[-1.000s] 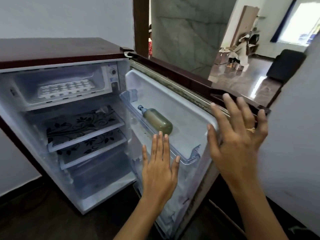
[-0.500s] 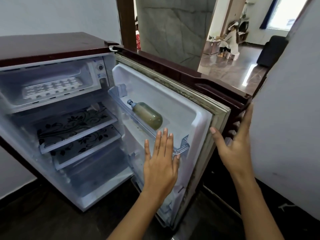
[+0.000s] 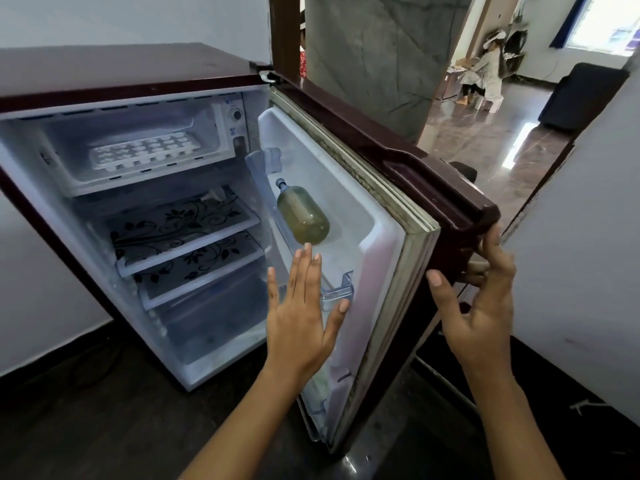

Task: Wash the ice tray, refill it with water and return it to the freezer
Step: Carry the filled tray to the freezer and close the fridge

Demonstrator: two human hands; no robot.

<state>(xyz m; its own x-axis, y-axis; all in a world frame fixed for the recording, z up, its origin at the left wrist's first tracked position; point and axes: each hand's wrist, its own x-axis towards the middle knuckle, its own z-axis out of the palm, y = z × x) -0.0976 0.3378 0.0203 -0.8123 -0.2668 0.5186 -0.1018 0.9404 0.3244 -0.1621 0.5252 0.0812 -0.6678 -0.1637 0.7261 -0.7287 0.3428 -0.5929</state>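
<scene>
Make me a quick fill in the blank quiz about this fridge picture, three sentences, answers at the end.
1. The white ice tray sits in the ____ compartment at the top of the fridge.
2. The bottle stands in the shelf on the fridge ____.
3. The ____ hand grips the outer edge of the door, while the left hand is flat and open.

Answers: freezer; door; right
</scene>
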